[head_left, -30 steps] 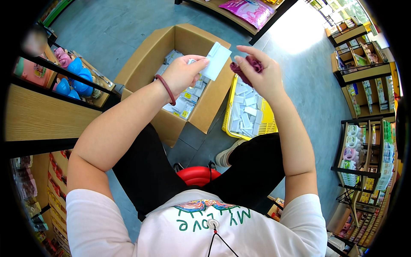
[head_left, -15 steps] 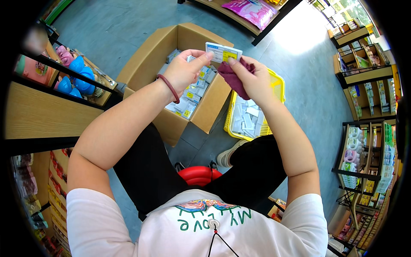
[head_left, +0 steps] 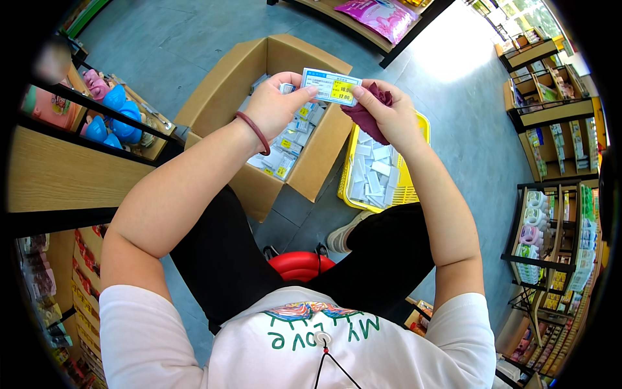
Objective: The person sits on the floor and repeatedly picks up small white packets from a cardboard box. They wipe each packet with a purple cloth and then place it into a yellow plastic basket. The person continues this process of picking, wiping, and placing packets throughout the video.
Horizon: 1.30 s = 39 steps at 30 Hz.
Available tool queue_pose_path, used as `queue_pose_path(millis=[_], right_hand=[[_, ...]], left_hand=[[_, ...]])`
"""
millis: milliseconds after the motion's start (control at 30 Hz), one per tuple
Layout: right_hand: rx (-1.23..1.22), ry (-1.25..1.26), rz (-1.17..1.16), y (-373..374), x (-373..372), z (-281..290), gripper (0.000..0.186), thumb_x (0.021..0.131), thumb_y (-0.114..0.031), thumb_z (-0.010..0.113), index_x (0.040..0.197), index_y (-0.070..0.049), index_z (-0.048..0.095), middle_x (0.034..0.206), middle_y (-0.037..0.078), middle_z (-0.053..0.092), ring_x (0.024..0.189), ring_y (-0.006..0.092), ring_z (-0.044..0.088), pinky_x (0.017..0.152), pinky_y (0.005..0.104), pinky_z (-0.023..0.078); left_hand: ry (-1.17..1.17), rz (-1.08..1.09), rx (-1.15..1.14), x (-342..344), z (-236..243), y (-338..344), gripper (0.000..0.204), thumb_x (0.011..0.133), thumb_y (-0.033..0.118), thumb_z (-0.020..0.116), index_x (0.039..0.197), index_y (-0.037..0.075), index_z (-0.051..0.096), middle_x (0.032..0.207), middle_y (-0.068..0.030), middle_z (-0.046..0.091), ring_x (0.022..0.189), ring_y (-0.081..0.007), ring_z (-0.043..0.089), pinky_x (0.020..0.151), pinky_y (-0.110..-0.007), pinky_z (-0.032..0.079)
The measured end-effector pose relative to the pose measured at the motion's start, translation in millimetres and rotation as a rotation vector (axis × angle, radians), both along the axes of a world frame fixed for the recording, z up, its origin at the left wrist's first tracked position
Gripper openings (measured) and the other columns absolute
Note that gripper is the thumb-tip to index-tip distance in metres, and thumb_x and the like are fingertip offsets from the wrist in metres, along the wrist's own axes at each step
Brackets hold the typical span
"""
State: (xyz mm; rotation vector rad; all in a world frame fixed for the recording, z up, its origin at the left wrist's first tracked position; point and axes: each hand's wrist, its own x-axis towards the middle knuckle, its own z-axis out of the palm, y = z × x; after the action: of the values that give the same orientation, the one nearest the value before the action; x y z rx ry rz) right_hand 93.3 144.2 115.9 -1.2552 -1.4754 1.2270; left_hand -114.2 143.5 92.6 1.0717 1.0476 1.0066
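A white price tag (head_left: 329,85) with a blue band and a yellow patch is stretched between my two hands, its face turned up toward me. My left hand (head_left: 277,102) pinches the tag's left end, and another small white piece (head_left: 287,88) shows by its curled fingers. At the right end, my right hand (head_left: 389,111) grips the tag between thumb and fingers, with a crumpled maroon cloth (head_left: 369,118) bunched in the same hand. Below them are an open cardboard box (head_left: 223,78) with many similar tags inside and, to its right, a yellow plastic basket (head_left: 407,185) holding white and grey-blue tags.
I sit on a red stool (head_left: 301,266) with the box and basket near my feet. A wooden shelf (head_left: 71,165) with blue and pink goods stands at the left. Stocked shelves (head_left: 547,227) line the right. A pink bag (head_left: 379,19) lies on a far shelf.
The price tag has tilted to show its face more fully and shifted slightly down and left. My right hand has moved a little right and down with the cloth.
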Motion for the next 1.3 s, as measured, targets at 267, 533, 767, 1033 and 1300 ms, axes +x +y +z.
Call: queue_pose_path(millis=[267, 533, 767, 1033, 1300], right_hand=[[0.029, -0.119, 0.041, -2.5, -0.5, 4.4, 0.031, 0.086, -0.029, 0.063, 0.093, 0.001, 0.065, 0.074, 0.003, 0.063, 0.064, 0.0071, 0.06, 0.059, 0.0199, 0.049], [0.109, -0.409, 0.013, -5.3, -1.1, 6.8, 0.042, 0.087, -0.041, 0.058, 0.082, 0.0, 0.065, 0.064, 0.003, 0.059, 0.059, 0.008, 0.054, 0.054, 0.0234, 0.045], [-0.094, -0.242, 0.06, -7.8, -2.6, 11.2, 0.042, 0.088, -0.042, 0.057, 0.081, 0.0, 0.063, 0.069, 0.001, 0.059, 0.061, 0.0063, 0.052, 0.056, 0.0216, 0.043], [-0.182, -0.177, 0.081, -3.9, 3.1, 3.9, 0.034, 0.09, -0.036, 0.056, 0.093, -0.003, 0.063, 0.079, 0.001, 0.062, 0.067, 0.0047, 0.054, 0.06, 0.0188, 0.043], [-0.117, -0.008, 0.026, -9.1, -10.5, 0.7, 0.034, 0.089, -0.037, 0.057, 0.09, -0.003, 0.063, 0.075, -0.001, 0.061, 0.066, 0.0052, 0.054, 0.061, 0.0206, 0.044]], left_hand=[[0.061, -0.002, 0.073, -2.7, -3.9, -0.9, 0.015, 0.086, 0.018, 0.063, 0.099, 0.011, 0.059, 0.084, 0.0019, 0.064, 0.061, 0.0019, 0.047, 0.05, -0.015, 0.033], [0.092, -0.026, 0.05, -3.6, 3.4, -4.6, 0.016, 0.087, 0.018, 0.061, 0.097, 0.006, 0.059, 0.089, -0.0023, 0.063, 0.081, -0.0067, 0.058, 0.071, -0.022, 0.048], [-0.233, -0.023, -0.064, -5.6, -3.2, 0.8, 0.02, 0.09, 0.018, 0.058, 0.104, 0.005, 0.055, 0.074, 0.0025, 0.052, 0.057, -0.0031, 0.038, 0.051, -0.019, 0.032], [-0.349, 0.0, -0.07, -4.4, -3.4, 3.9, 0.019, 0.091, 0.021, 0.056, 0.101, 0.005, 0.053, 0.071, 0.0032, 0.047, 0.059, -0.004, 0.038, 0.054, -0.02, 0.033], [-0.294, -0.037, -0.154, 4.9, -0.8, -3.8, 0.024, 0.087, 0.029, 0.062, 0.093, 0.007, 0.054, 0.068, 0.003, 0.047, 0.057, -0.0044, 0.038, 0.052, -0.02, 0.033]])
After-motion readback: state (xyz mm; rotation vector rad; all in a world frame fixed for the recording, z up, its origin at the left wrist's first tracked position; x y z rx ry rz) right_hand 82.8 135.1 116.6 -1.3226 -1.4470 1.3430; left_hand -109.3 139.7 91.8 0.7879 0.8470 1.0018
